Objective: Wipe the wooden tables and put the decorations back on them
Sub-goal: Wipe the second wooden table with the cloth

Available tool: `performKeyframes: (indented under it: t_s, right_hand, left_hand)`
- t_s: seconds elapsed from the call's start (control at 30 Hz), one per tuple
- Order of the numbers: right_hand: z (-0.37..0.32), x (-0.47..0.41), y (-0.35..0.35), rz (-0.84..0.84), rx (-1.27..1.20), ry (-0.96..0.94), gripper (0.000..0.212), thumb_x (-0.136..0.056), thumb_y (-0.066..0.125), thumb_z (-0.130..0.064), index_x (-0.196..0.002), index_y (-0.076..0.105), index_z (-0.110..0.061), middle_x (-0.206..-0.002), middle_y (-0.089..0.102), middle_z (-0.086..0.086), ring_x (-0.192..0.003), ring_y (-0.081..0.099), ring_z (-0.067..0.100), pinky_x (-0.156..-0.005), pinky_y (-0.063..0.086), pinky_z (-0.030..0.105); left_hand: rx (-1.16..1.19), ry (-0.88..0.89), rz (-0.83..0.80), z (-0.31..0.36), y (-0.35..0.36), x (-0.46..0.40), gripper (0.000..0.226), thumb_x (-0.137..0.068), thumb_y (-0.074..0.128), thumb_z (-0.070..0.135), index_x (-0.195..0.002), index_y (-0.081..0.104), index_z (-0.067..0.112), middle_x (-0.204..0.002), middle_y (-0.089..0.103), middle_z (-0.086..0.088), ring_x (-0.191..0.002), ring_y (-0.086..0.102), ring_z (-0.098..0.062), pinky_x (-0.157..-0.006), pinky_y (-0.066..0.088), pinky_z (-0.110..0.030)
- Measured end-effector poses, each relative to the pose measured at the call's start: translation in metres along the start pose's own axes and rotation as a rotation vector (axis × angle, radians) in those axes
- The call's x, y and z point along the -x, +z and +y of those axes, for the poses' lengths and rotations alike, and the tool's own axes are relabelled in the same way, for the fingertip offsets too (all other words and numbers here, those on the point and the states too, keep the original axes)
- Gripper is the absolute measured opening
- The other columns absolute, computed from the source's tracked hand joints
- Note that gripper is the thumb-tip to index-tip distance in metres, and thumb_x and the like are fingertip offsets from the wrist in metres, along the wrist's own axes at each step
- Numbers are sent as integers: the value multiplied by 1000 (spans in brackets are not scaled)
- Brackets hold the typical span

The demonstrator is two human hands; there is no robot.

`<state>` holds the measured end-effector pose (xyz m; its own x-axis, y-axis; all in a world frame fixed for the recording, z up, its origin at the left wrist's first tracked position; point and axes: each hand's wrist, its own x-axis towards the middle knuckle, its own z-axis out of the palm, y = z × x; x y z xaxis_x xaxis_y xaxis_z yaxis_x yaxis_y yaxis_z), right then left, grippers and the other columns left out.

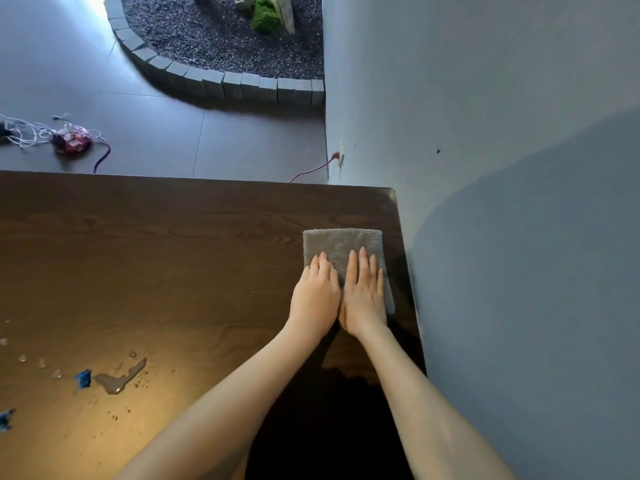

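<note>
A folded grey cloth [341, 244] lies flat on the dark wooden table [166, 244], close to its right edge and far corner. My left hand [316, 296] and my right hand [364, 293] press down on the cloth side by side, palms flat and fingers straight. The near half of the cloth is hidden under both hands. A small puddle of liquid [119, 376] with scattered drops sits on the table at the lower left, well apart from the cloth.
A blue scrap [83, 378] lies beside the puddle and another [6, 419] at the left edge. A grey wall [502, 133] runs along the table's right side. Beyond the far edge, the floor holds tangled cables with a red device [71, 142] and a stone-edged gravel bed [221, 46].
</note>
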<state>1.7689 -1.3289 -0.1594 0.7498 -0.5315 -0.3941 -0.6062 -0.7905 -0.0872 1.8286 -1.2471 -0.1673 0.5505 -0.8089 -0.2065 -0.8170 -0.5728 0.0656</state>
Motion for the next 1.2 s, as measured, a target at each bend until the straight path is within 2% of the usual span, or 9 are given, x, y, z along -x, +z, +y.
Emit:
performKeyframes:
  t_s: [0.1, 0.27, 0.37, 0.47, 0.6, 0.77, 0.93, 1.03, 1.2]
  right_hand:
    - [-21, 27, 11, 25, -25, -24, 78, -99, 38, -21, -146, -23, -7, -154, -26, 14, -143, -22, 29, -117, -10, 43]
    - [-28, 61, 26, 33, -44, -25, 71, -101, 31, -26, -147, -20, -7, -155, -24, 12, -144, -20, 26, -114, -14, 38]
    - [-24, 71, 29, 35, -58, 28, 71, -102, 29, -28, -146, -22, -7, -154, -26, 10, -145, -18, 25, -116, -10, 37]
    - [-15, 76, 29, 58, -103, 124, 68, -102, 24, -36, -146, -21, -9, -156, -22, 9, -145, -15, 23, -117, -8, 34]
    - [3, 64, 27, 114, -141, 218, 69, -102, 27, -36, -148, -15, -7, -158, -15, 11, -147, -10, 23, -118, -4, 34]
    - [28, 18, 11, 169, -151, 257, 69, -100, 32, -35, -150, -8, -9, -159, -7, 9, -147, 1, 23, -119, 5, 34]
    - [34, -23, 0, 236, -103, 209, 64, -101, 29, -33, -150, -3, -6, -159, 1, 11, -147, 7, 23, -118, 5, 32]
    - [34, -52, -13, 227, -71, 170, 64, -102, 26, -34, -150, -6, -6, -159, -5, 11, -147, 0, 22, -118, 0, 30]
    - [31, -104, -34, 184, -51, 154, 65, -102, 23, -33, -149, -11, -4, -159, -11, 12, -147, -3, 22, -118, -2, 31]
  left_hand:
    - [-15, 8, 24, -5, 2, 32, 34, -89, 38, 16, -105, 63, -2, -107, 63, -23, -102, 61, -34, -86, 51, -38]
    - [1, 13, 195, -9, 3, 59, 11, -80, 57, 17, -74, 59, 8, -74, 55, -9, -65, 54, -22, -58, 46, -32]
    - [23, -12, 160, -1, 10, 67, 23, -87, 43, 15, -93, 63, 5, -93, 61, -14, -87, 60, -27, -76, 51, -35]
    - [80, 39, 126, 7, 15, 71, 42, -81, 65, 16, -117, 60, -4, -120, 60, -22, -115, 58, -32, -98, 48, -42]
    - [91, 181, 90, 14, 10, 50, 53, -79, 69, 25, -125, 58, 2, -128, 58, -19, -121, 56, -28, -101, 44, -38]
    - [102, 211, 28, 26, 1, -9, 55, -88, 27, 30, -124, 61, 7, -129, 59, -14, -119, 57, -26, -101, 44, -36]
    - [75, 289, 129, 11, 1, -58, 52, -88, 34, 29, -126, 57, 2, -132, 55, -17, -124, 53, -27, -104, 40, -38]
    - [77, 240, 154, -1, -5, -83, 51, -94, 38, 28, -137, 44, 0, -143, 42, -20, -135, 40, -29, -112, 28, -38]
    - [57, 201, 91, -19, -22, -132, 56, -103, 17, 32, -149, 5, 2, -157, 1, -17, -146, 1, -28, -118, -2, -36]
